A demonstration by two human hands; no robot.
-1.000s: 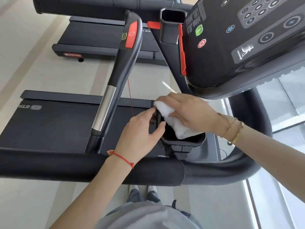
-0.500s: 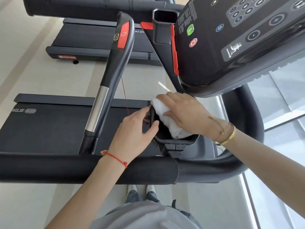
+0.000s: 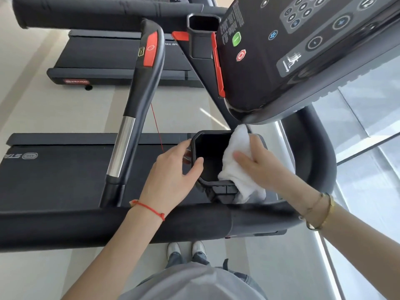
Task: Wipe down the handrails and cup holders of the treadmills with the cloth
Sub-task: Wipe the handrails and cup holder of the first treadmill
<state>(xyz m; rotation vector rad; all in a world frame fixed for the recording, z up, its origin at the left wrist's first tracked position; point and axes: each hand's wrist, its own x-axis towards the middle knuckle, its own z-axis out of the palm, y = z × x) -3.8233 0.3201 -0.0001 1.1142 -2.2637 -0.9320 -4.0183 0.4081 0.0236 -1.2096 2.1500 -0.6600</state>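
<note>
A black cup holder [image 3: 211, 156] sits just beyond the thick padded handrail [image 3: 108, 224] that crosses the frame near me. My left hand [image 3: 173, 176] grips the holder's left rim, thumb hooked inside. My right hand [image 3: 257, 163] presses a white cloth [image 3: 234, 167] against the holder's right rim and outer side; the cloth hangs down past the holder's front edge. A second cup holder [image 3: 202, 35] stands further off beside the console. A black side handrail [image 3: 140, 100] with a silver section and red panel runs away from me on the left.
The dark console [image 3: 303, 50] with buttons overhangs at upper right. The treadmill belt [image 3: 54, 174] lies below the rails, and a second treadmill [image 3: 112, 59] stands beyond it. A curved black frame tube [image 3: 320, 152] and a window are on the right. My shoes [image 3: 186, 250] stand on pale floor.
My right hand has drawn the cloth out of the cup holder's inside and onto its right rim and outer side. The holder's dark interior now shows. My left hand has kept its grip.
</note>
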